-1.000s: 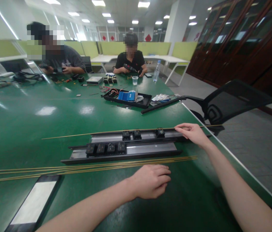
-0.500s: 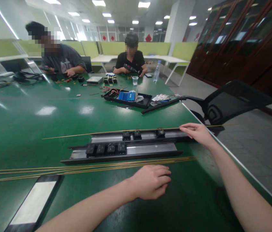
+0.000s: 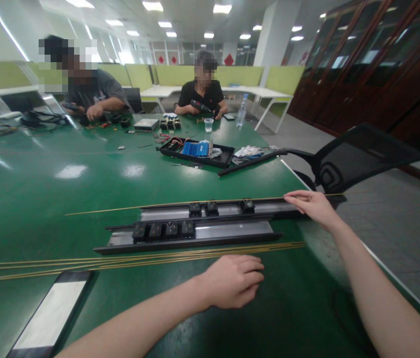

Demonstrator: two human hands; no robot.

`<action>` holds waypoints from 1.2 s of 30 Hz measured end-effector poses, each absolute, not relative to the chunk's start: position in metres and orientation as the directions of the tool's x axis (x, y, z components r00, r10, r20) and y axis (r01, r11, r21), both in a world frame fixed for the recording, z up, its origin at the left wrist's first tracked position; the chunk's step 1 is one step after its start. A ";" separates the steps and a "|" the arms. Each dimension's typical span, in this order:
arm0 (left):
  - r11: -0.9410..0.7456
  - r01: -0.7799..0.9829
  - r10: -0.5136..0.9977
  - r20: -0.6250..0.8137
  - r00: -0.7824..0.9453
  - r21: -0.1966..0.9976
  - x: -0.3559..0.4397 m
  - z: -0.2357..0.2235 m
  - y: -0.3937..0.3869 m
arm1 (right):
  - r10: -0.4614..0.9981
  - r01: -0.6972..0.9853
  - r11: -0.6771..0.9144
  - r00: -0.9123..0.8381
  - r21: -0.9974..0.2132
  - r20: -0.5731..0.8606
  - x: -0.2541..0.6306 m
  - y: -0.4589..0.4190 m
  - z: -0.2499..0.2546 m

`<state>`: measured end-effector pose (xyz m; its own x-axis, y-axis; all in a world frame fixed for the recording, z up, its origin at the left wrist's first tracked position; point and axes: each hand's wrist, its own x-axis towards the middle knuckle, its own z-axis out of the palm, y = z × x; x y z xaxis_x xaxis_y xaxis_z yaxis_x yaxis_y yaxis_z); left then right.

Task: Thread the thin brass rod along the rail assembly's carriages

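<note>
My right hand (image 3: 313, 208) pinches a thin brass-coloured rod (image 3: 168, 204) near its right part, with thumb and fingertips together. The rod lies along the back edge of the far black channel rail (image 3: 224, 214), which carries several small black blocks, one of them a block (image 3: 247, 205) set apart to the right. In front stands a near channel rail (image 3: 228, 230) with a row of black blocks (image 3: 155, 230) at its left. My left hand (image 3: 234, 281) rests on the green table, fingers loosely bent and a little apart, holding nothing. Just beyond it lie several loose brass-coloured rods (image 3: 135, 261).
A phone-like slab with a pale face (image 3: 51, 313) lies front left. Farther back are a black tray (image 3: 224, 156), a plastic cup (image 3: 209, 124) and a water bottle (image 3: 243, 110). An office chair (image 3: 359, 154) stands right of the table edge. Two people sit across the table.
My right hand has shifted slightly right along the rod, whose left end stays in place. My left hand has not moved. The person at far left has moved a hand.
</note>
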<state>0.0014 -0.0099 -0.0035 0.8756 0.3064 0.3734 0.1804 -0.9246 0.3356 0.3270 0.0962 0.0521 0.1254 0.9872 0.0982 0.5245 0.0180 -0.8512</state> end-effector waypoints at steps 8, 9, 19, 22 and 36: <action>-0.923 0.182 0.309 0.371 0.876 0.339 0.002 -0.004 -0.011 | 0.988 0.537 0.017 0.119 -0.844 0.095 0.334 0.098 0.047; -0.923 0.181 0.308 0.372 0.876 0.339 0.002 -0.004 -0.011 | 0.988 0.544 0.016 0.120 -0.839 0.097 0.335 0.099 0.047; -0.922 0.191 0.314 0.361 0.878 0.337 0.002 -0.003 -0.011 | 0.985 0.576 0.003 0.141 -0.817 0.102 0.346 0.099 0.045; -0.920 0.193 0.316 0.358 0.879 0.340 0.001 -0.004 -0.011 | 0.977 0.565 0.007 0.173 -0.825 0.127 0.347 0.100 0.041; -0.917 0.183 0.315 0.363 0.877 0.355 0.001 0.000 -0.010 | 0.981 0.575 0.011 0.150 -0.818 0.119 0.348 0.095 0.047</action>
<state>0.0008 -0.0104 -0.0004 0.8767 0.3154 0.3632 0.1828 -0.9168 0.3551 0.3482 0.0955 0.0473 0.1503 0.9814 0.1190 0.5749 0.0112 -0.8181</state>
